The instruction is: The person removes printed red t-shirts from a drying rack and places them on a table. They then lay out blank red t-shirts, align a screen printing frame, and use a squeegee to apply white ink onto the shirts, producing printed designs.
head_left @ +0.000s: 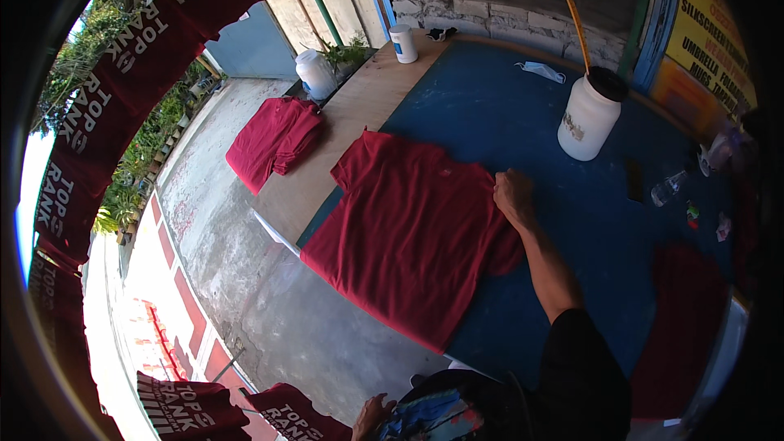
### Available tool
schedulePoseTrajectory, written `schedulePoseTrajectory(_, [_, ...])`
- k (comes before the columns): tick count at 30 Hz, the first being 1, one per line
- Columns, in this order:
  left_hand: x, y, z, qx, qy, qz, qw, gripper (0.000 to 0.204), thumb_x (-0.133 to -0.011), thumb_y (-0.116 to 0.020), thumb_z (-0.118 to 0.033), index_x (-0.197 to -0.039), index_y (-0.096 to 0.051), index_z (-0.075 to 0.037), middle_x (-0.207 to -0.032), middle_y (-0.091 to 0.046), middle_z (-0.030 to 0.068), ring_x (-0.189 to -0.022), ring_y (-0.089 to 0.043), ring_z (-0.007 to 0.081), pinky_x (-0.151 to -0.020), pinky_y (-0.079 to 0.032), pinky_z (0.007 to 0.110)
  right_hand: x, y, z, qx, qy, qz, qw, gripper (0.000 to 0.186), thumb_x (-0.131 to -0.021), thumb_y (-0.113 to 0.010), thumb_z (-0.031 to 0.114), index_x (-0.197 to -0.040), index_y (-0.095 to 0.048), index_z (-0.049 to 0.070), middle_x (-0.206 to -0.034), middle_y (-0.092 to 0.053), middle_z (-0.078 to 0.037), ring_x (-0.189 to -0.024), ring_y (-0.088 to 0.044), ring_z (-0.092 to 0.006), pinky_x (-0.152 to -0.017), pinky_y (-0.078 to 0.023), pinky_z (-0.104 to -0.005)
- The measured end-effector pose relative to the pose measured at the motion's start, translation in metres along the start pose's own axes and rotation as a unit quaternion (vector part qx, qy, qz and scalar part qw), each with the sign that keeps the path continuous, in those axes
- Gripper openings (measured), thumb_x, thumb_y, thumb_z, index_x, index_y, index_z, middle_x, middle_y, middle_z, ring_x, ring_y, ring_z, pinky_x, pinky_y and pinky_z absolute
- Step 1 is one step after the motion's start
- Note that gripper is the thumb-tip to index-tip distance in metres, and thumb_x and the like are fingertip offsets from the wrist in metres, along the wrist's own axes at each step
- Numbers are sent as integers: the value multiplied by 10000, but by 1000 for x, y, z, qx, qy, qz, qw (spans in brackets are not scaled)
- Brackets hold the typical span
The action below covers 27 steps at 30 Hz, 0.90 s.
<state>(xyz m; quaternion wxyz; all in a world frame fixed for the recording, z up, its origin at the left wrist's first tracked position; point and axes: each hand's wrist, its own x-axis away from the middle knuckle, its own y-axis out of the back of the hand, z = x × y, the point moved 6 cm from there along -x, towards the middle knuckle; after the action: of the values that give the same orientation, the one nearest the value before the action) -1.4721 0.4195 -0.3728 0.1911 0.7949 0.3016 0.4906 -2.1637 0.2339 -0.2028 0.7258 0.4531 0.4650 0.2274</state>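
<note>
A dark red T-shirt (408,237) lies spread over the near-left edge of the blue table, its lower part hanging past that edge. My right hand (513,196) is closed on the shirt's right side near the shoulder, fingers pinching the cloth. The sleeve below that hand droops onto the blue surface. Down by the lower edge of the view, my left hand (372,417) is off the table beside my body. Its fingers look loosely apart and nothing shows in them. A folded stack of dark red shirts (276,140) rests on the table's wooden end.
A large white jar (590,118) with a dark lid and yellow stick stands at back right. Near it lie a face mask (541,72) and a clear plastic bottle (670,189). Dark red cloth (679,331) lies at the right. Printed maroon shirts (90,122) hang along the left.
</note>
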Motion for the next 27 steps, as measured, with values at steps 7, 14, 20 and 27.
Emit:
schedulePoseTrajectory(7, [-56,62,-15,-48,-103,-22,993,612,-978,-743,-458,-1387,-663,-9,-1312,-712,279,-1261,-666,445,-1069,-537,500,-8,-10,10,-49,-114,25,992,166,-911,-771,194,-971,-728,45,-979,-764,-180,-951,-750,-402,-818,-584,-511])
schedulePoseTrajectory(14, [-59,117,11,-50,-120,-26,991,604,-972,-758,-436,-1383,-672,-1,-1314,-723,261,-1229,-697,423,-1035,-562,491,-6,107,141,-208,100,-104,967,192,-1097,-569,225,-1065,-534,39,-910,-677,-192,-824,-688,-436,-719,-534,-512])
schedulePoseTrajectory(20, [-18,233,-9,238,-163,-268,919,500,-1065,-672,-321,-1434,-628,13,-1363,-673,231,-1233,-691,361,-988,-574,486,139,187,332,-552,142,331,752,278,-1161,-509,344,-1162,-521,66,-893,-548,-44,-815,-545,-137,-765,-475,-369])
schedulePoseTrajectory(27, [58,323,-129,177,-456,-233,840,601,-1097,-572,-470,-1397,-648,45,-1458,-625,222,-1410,-550,385,-1160,-448,478,301,277,395,-666,127,584,445,310,-1146,-537,415,-1146,-503,107,-934,-394,57,-854,-387,-54,-812,-357,-290])
